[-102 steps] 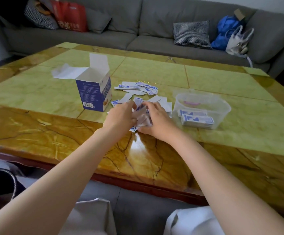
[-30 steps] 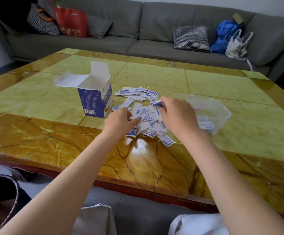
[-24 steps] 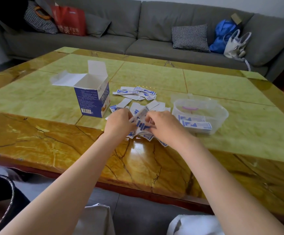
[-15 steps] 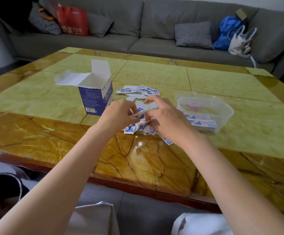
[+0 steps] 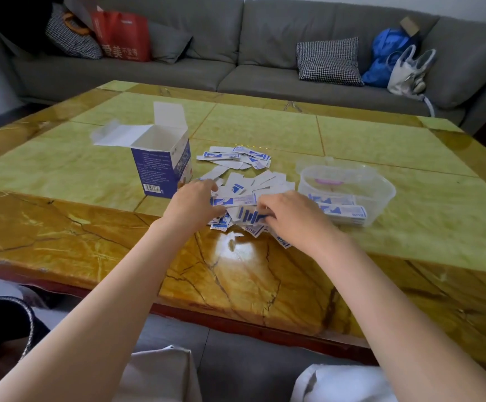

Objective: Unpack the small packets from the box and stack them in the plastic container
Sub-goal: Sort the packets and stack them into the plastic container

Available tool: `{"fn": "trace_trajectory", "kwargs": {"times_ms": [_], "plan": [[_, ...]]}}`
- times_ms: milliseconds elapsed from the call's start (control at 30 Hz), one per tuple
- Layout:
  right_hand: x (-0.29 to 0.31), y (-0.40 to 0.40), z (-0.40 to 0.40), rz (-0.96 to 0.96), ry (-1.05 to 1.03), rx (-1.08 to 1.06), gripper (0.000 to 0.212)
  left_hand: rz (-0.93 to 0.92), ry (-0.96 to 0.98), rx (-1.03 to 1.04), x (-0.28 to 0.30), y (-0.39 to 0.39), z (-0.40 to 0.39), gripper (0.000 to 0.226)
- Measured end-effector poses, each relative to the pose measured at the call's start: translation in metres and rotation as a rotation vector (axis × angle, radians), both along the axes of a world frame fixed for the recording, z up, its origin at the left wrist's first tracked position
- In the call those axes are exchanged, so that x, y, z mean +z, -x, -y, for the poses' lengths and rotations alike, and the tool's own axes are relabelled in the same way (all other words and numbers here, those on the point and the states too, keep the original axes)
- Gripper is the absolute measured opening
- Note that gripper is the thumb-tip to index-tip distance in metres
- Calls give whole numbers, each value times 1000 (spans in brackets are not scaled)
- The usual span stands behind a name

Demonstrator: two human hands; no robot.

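Several small white-and-blue packets [image 5: 247,181] lie scattered on the table between an open blue-and-white box [image 5: 162,166] and a clear plastic container [image 5: 381,195]. The container holds stacked packets [image 5: 343,211] along its near side. My left hand [image 5: 192,203] pinches a flat packet [image 5: 233,201] by its left end. My right hand [image 5: 291,217] grips a bunch of packets [image 5: 249,217] fanned out on edge, just right of that one. Both hands hover low over the near part of the pile.
The green and amber marble table [image 5: 91,175] has a near edge close to my lap. A grey sofa [image 5: 265,53] runs behind it with cushions, a red bag [image 5: 123,36] and blue and white bags [image 5: 395,59].
My right hand went to the container, then came back to the pile. Both hands have since gathered packets, and the right now holds a fanned bunch lower over the pile.
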State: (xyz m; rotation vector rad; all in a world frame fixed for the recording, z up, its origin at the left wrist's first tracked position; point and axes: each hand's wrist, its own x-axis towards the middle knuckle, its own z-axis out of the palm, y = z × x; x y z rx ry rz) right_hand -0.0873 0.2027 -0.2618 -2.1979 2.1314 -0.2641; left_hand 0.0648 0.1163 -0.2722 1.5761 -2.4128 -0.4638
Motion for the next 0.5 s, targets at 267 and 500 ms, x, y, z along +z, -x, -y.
{"fn": "trace_trajectory", "kwargs": {"times_ms": [267,500], "plan": [[4,-7,7,20,101,45,18,-38,77,-114,8,2,-2,39],[3,-15,15,100,292,-62,16,-214,283,-191,13,-5,-6,40]]}}
